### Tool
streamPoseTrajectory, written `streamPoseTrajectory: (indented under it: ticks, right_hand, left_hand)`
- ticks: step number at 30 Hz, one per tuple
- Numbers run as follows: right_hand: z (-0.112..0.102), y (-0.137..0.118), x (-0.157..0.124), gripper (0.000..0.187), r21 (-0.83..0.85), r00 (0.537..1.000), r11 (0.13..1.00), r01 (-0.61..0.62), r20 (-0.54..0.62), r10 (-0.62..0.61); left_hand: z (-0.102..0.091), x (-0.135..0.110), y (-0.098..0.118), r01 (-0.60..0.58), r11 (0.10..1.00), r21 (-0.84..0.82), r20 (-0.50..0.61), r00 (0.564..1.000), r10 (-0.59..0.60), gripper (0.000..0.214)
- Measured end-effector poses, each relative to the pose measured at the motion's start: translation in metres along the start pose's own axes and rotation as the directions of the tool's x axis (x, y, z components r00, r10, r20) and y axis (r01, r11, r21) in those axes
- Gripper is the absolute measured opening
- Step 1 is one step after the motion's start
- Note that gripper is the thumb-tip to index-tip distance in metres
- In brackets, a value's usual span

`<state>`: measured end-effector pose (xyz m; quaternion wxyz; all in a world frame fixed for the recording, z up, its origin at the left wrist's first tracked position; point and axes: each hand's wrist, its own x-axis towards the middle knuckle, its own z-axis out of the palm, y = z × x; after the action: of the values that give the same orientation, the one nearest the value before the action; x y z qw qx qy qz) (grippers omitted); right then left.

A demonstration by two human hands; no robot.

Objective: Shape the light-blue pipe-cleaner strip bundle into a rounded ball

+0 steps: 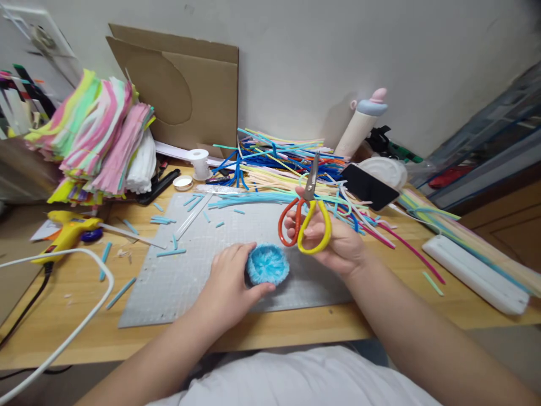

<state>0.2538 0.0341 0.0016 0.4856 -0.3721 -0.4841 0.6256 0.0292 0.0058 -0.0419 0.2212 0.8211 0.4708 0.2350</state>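
My left hand point(230, 276) is wrapped round the side of a small fuzzy blue bowl shape point(269, 264), which looks made of pipe cleaners. Its hollow faces up toward me, over the front of the grey cutting mat point(169, 296). In my right hand point(336, 242) is a pair of scissors point(311, 183) with one red and one yellow handle loop. The blades point up and away from me, closed together or nearly so. Short cut blue pipe cleaner pieces point(171, 252) lie on the mat's left part.
Loose pipe cleaners point(279, 163) pile up behind the mat. At the left are a yellow glue gun point(63, 234), a white cable point(107, 270) and bundled pipe cleaners point(97, 129). A phone point(369, 186), a white power strip point(475, 273) and a bottle point(359, 127) stand or lie right.
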Motion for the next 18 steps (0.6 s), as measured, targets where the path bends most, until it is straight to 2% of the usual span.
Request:
streamPoseTrajectory:
  ticks: [2,4,7,9,13,18]
  right_hand:
    - [0.007,-0.003,-0.003,0.043,0.095,0.997,0.992,-0.082,0.022,0.08]
    - [0.014,-0.005,-0.003,0.036,0.13,0.991,0.983,-0.13,-0.008,0.132]
    - [0.028,-0.001,-0.001,0.025,0.136,0.992,0.989,-0.059,-0.101,0.073]
    - [0.038,0.005,0.001,0.028,0.092,0.996,0.995,-0.037,-0.076,0.044]
    - [0.056,0.014,0.005,0.031,-0.034,0.998,0.997,-0.064,-0.019,0.064]
    - [0.064,0.018,0.007,0.028,-0.18,0.996,0.981,-0.067,0.051,0.077]
  left_hand:
    - [0.0,0.001,0.003,0.015,1.0,-0.015,0.002,1.0,-0.015,0.065]
    - [0.0,0.001,0.004,0.028,0.999,-0.023,0.01,1.0,-0.028,0.066]
    - [0.001,0.001,0.002,0.02,0.999,-0.034,0.001,1.0,-0.02,0.068]
    - [0.002,0.001,0.0,0.002,0.999,-0.046,-0.004,1.0,-0.002,0.066]
    - [0.001,0.001,-0.002,-0.016,0.998,-0.062,0.005,1.0,0.016,0.061]
    - [0.001,0.001,0.001,-0.017,0.998,-0.064,0.008,1.0,0.018,0.058]
